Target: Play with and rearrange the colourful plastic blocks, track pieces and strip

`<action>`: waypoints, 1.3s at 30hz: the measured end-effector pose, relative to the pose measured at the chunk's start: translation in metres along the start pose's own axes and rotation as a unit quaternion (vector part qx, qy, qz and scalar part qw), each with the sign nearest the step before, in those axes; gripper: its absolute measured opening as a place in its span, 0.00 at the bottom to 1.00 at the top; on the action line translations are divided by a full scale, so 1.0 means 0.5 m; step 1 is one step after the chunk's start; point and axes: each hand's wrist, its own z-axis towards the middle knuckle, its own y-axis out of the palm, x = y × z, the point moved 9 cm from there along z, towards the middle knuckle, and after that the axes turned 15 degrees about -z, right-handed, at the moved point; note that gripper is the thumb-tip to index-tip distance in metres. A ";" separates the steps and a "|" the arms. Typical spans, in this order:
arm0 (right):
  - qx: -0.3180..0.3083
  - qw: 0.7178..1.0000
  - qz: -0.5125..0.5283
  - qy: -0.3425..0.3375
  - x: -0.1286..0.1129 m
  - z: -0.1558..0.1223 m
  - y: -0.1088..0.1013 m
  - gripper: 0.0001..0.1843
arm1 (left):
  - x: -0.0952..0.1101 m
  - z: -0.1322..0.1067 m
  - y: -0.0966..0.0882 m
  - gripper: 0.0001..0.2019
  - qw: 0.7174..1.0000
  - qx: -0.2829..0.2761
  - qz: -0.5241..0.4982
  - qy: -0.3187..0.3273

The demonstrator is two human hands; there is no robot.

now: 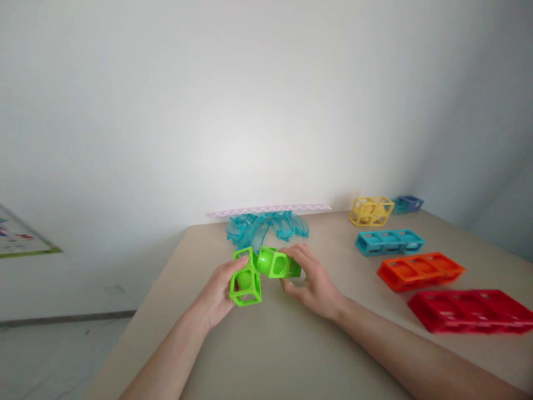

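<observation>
My left hand (220,289) grips a bright green open-frame plastic block (245,286), its thumb lying over the upper part. A second green block (272,262), with a round bulge in one cell, is held from the right by my right hand (312,280), fingers curled over its far end. The two green pieces meet at an angle above the table; whether they are joined I cannot tell. Just beyond them a heap of sheer turquoise fabric (266,226) lies on the tabletop.
Along the right side of the beige table (266,355) lie a red three-cell block (474,311), an orange one (420,270) and a turquoise one (390,242). Farther back are a yellow frame block (372,211) and a blue block (411,203). A lilac zigzag strip (270,210) runs along the wall.
</observation>
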 end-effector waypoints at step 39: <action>0.031 0.996 0.066 -0.051 -0.060 -0.021 -0.005 0.31 | -0.010 0.005 -0.009 0.13 0.994 0.043 -0.101 0.006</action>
